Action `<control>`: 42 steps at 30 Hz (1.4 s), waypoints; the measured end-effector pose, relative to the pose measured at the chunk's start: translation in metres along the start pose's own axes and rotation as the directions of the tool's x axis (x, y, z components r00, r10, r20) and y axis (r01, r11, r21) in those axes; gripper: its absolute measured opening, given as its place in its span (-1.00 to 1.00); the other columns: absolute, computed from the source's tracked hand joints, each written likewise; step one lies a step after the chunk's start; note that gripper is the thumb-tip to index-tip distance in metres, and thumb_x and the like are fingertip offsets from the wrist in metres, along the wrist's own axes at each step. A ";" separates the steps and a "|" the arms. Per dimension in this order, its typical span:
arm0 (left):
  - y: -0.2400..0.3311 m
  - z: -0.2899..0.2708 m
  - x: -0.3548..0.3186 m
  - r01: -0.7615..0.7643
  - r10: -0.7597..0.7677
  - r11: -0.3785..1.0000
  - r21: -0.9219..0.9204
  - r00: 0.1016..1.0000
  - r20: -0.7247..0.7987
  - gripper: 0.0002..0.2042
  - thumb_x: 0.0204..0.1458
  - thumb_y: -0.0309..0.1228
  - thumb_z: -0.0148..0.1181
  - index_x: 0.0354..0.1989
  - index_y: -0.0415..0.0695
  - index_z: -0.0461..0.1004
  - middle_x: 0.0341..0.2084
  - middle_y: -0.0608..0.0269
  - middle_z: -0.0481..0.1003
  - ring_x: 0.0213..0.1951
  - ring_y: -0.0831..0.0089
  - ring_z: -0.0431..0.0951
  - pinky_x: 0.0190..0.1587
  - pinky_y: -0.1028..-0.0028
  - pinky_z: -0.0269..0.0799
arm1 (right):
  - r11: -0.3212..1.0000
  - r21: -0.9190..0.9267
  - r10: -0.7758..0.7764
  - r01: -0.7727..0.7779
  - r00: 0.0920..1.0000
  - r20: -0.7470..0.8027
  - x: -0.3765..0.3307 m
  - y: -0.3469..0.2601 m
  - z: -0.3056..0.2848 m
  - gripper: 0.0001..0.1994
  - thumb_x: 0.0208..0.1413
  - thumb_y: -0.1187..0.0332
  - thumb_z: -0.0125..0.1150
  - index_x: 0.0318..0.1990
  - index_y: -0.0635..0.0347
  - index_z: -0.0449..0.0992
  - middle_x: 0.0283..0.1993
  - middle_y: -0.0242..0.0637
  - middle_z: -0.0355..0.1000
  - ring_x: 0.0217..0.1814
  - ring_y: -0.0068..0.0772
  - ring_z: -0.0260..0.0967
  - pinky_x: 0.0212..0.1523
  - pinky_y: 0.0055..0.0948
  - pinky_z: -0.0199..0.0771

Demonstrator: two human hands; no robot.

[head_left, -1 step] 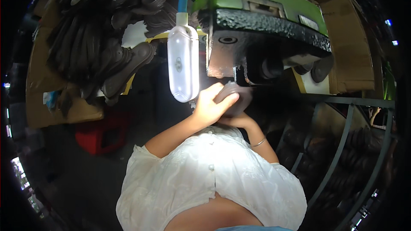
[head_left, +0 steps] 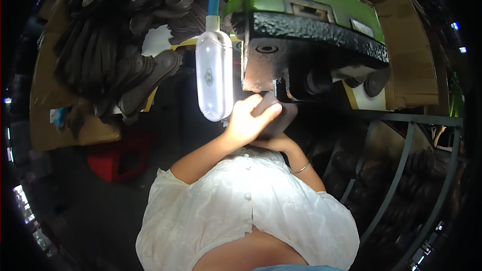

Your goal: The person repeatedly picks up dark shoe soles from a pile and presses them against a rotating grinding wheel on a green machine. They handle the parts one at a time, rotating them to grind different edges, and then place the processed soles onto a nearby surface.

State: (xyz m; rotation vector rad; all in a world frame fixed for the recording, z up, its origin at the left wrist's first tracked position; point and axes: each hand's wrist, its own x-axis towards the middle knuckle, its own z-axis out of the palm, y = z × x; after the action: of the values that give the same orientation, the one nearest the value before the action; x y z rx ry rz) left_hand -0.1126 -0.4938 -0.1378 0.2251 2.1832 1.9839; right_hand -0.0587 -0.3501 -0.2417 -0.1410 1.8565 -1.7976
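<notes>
Under the front of a green machine [head_left: 311,5] with a rough black lower edge, I hold a grey shoe sole [head_left: 283,120]. My left hand [head_left: 247,120] is closed on its left side, thumb across the top and fingers toward the machine. Lower down, my right hand [head_left: 275,143] grips the near end from beneath; most of its fingers are hidden by the sole. The far end of the sole reaches the metal parts under the machine head, and whether it touches them I cannot tell. A glowing white lamp [head_left: 215,78] hangs just left of my left hand.
Many dark grey soles [head_left: 95,60] lie heaped in a cardboard box [head_left: 47,80] at the left. Another cardboard box [head_left: 414,60] stands right of the machine. A metal rack [head_left: 401,163] with dark pieces is at the right, a red stool [head_left: 115,163] at lower left.
The sole has tilted slightly in my hands, its far end a little closer under the machine. Both hands have shifted only slightly. The lamp has moved a touch left.
</notes>
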 end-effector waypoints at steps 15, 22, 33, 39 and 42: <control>-0.022 -0.029 -0.015 0.059 -0.060 0.964 -0.260 0.998 0.005 -0.79 0.01 -0.40 0.12 -0.21 -0.24 0.39 -0.46 0.35 0.43 -0.44 0.65 0.38 -0.39 0.61 0.30 | 0.818 0.331 -0.224 0.471 0.790 -0.571 -0.064 -0.048 -0.112 -0.60 -0.25 0.59 0.24 -0.14 0.36 0.38 -0.18 -0.20 0.43 -0.15 -0.40 0.38 -0.07 -0.47 0.35; -0.007 -0.063 -0.020 -0.142 0.082 0.936 -0.323 0.978 -0.193 -0.77 0.03 -0.50 0.08 -0.14 -0.31 0.37 -0.30 0.28 0.46 -0.28 0.63 0.42 -0.20 0.59 0.35 | 0.810 0.187 -0.387 0.556 0.746 -0.543 -0.018 -0.088 -0.080 -0.61 -0.21 0.60 0.19 -0.11 0.36 0.36 -0.19 -0.26 0.41 -0.17 -0.48 0.35 -0.06 -0.52 0.31; -0.065 -0.140 -0.040 0.179 -0.342 0.801 -0.571 0.920 -0.191 -0.78 -0.01 -0.52 -0.02 -0.17 -0.26 0.38 -0.33 0.28 0.46 -0.26 0.59 0.44 -0.19 0.57 0.36 | 0.855 0.056 -0.438 0.515 0.776 -0.453 0.024 -0.103 -0.006 -0.64 -0.23 0.65 0.28 -0.19 0.36 0.36 -0.22 -0.29 0.42 -0.17 -0.50 0.37 -0.06 -0.52 0.34; -0.095 -0.101 -0.041 0.299 -0.346 0.936 0.187 0.881 0.324 -0.65 -0.18 -0.53 0.08 -0.12 -0.29 0.39 -0.31 0.17 0.49 -0.23 0.43 0.47 -0.16 0.50 0.36 | 0.823 -0.381 -0.538 0.421 0.793 -0.287 0.033 -0.125 -0.014 -0.70 -0.28 0.56 0.37 -0.29 0.33 0.46 -0.30 -0.32 0.47 -0.26 -0.52 0.40 -0.18 -0.50 0.40; -0.072 -0.055 -0.028 0.022 -0.090 0.981 0.192 0.931 0.353 -0.71 -0.13 -0.44 0.20 -0.19 -0.26 0.44 -0.35 0.21 0.51 -0.31 0.53 0.47 -0.25 0.52 0.38 | 0.830 -0.345 -0.534 0.437 0.802 -0.267 0.039 -0.119 -0.022 -0.74 -0.29 0.54 0.38 -0.36 0.31 0.49 -0.35 -0.35 0.48 -0.33 -0.53 0.41 -0.24 -0.52 0.42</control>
State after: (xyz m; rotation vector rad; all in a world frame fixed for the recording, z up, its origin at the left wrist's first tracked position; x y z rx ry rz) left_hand -0.0973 -0.5607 -0.2036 0.5038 2.1017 1.5594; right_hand -0.1368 -0.3600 -0.1413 -0.4680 2.5054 -1.9916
